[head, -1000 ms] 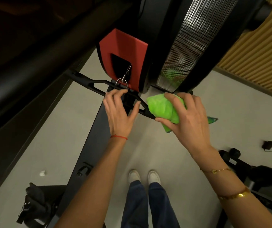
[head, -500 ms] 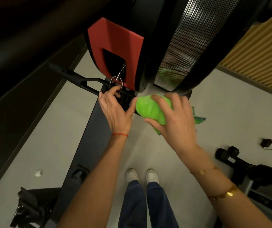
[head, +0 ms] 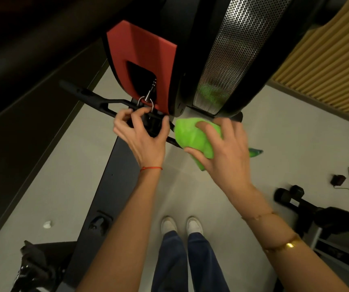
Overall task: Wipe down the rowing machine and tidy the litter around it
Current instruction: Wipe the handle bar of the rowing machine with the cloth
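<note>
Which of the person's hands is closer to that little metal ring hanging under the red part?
The left. The left hand grips the black handle with its fingertips right at the metal ring. The right hand is off to the ring's right, clutching the green cloth.

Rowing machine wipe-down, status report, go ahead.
Left hand gripping pull handle at its centre. Right hand holding green cloth against handle's right side. White litter scrap on floor, not yet collected.
</note>
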